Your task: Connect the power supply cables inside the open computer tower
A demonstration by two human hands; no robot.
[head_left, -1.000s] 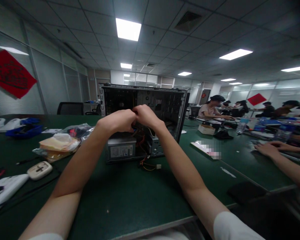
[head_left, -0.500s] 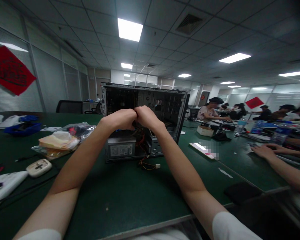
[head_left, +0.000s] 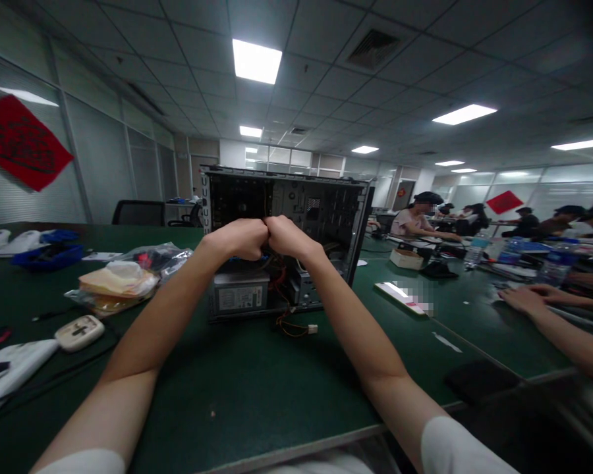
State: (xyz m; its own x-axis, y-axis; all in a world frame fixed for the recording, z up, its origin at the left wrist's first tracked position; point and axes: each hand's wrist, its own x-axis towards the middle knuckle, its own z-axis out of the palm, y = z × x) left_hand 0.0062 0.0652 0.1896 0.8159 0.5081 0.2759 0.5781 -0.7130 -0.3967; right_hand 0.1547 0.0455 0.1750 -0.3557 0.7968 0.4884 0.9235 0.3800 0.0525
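An open computer case stands on the green table, its inside facing me. Both hands are in front of its middle, knuckles together. My left hand is closed, its fingertips turned inward and out of sight. Against it rests my right hand, also closed; what either one pinches is hidden. Below my left hand sits a grey power supply with a label. Orange and dark cables run down under the hands. One ends in a white connector lying on the table in front of the case.
To the left lie a plastic bag, a yellowish packet, a blue tray and a cream-coloured small case. On the right are a phone-like slab, a cardboard box and another person's hands.
Both hands have sunk very slightly and stay pressed together before the case. The rest of the scene looks the same.
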